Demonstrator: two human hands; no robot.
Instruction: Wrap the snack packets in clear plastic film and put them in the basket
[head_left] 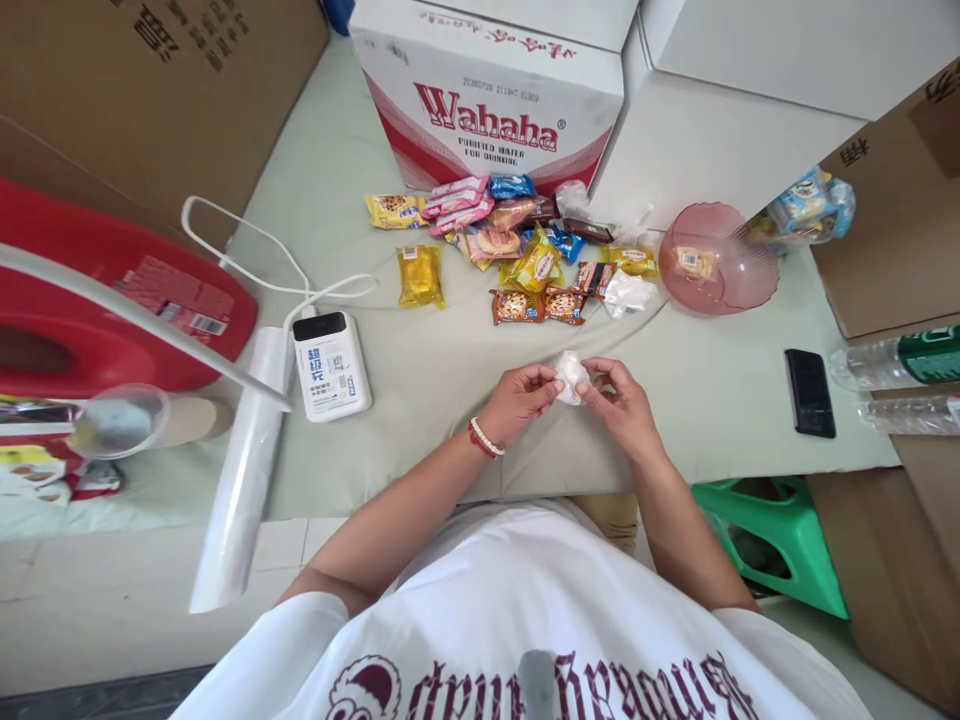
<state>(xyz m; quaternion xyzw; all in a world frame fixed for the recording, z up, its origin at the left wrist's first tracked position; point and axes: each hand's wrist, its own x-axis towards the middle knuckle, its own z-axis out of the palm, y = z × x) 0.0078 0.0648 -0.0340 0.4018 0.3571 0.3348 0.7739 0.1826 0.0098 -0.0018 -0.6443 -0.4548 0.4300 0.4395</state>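
A small crumpled wad of whitish plastic film (571,378) is held between my two hands, above the near part of the table. My left hand (519,400), with beaded bracelets at the wrist, pinches its left side. On the right side, my right hand (621,405) grips it between thumb and fingers. Beyond the hands lies a pile of wrapped snacks (491,243) in yellow, pink, blue and brown packets. Two brown cookie packets (517,305) are nearest. Another crumpled whitish piece (628,294) rests at the pile's right end.
A clear pink bowl (765,275) with a packet inside stands right of the pile. A white power bank (334,385) with a cable and a film roll (244,480) lie left. A phone (810,395) and bottles (870,365) are at right. A Wahaha carton (495,100) stands behind.
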